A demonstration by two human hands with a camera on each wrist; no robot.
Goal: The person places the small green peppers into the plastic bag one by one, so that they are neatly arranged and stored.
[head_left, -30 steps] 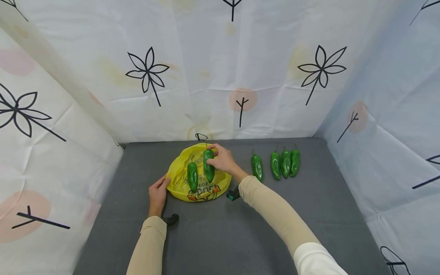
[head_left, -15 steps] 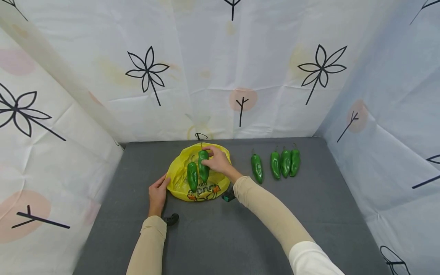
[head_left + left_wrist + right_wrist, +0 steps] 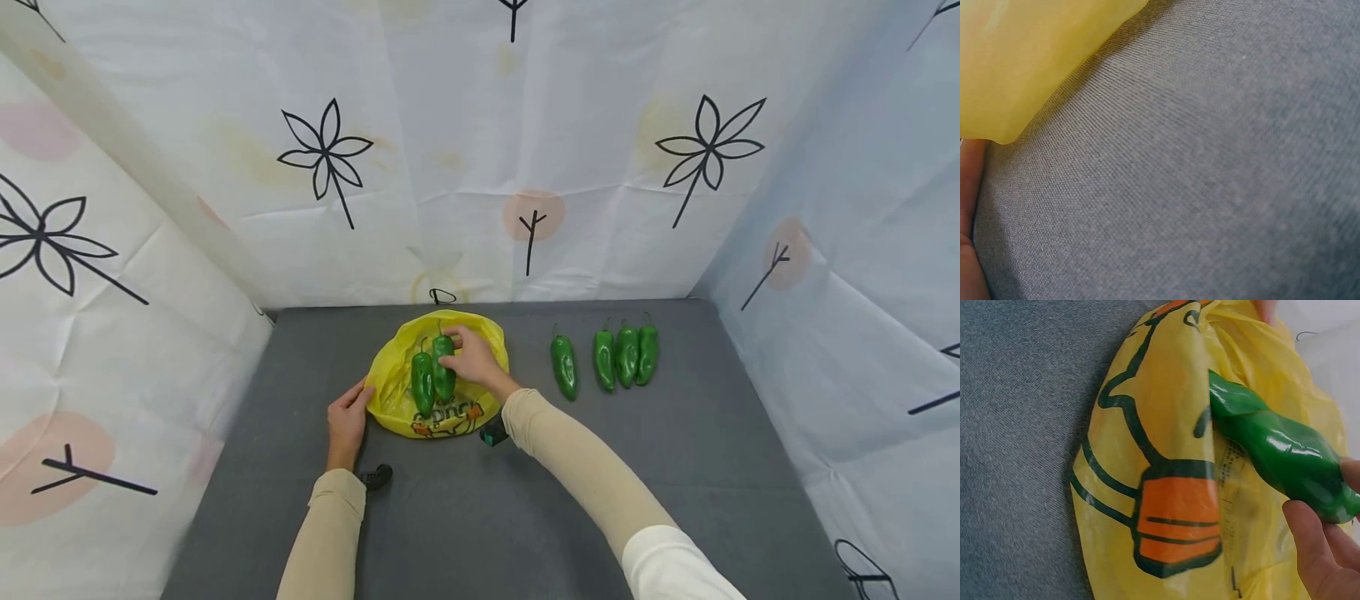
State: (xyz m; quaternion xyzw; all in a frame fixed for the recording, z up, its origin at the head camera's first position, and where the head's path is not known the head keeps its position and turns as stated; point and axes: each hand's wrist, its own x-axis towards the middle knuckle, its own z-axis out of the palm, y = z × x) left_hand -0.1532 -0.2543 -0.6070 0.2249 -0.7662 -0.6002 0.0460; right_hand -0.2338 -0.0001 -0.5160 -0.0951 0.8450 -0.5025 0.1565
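Note:
A yellow plastic bag with printed drawings lies opened out on the grey table. Inside it are two shiny green peppers; the left pepper lies in the bag. My right hand pinches the other green pepper near its stem end, right beside the first. In the right wrist view, thumb and fingers hold this pepper at one end, its tip behind the bag's folded edge. My left hand pinches the bag's left rim. The left wrist view shows only part of that hand under the yellow bag.
Right of the bag, a single green pepper lies on the grey table. Farther right is a row of three peppers. Patterned white cloth walls enclose the back and sides.
My right hand has moved left and slightly down inside the bag, bringing its pepper close beside the other one. The left hand keeps its grip on the rim.

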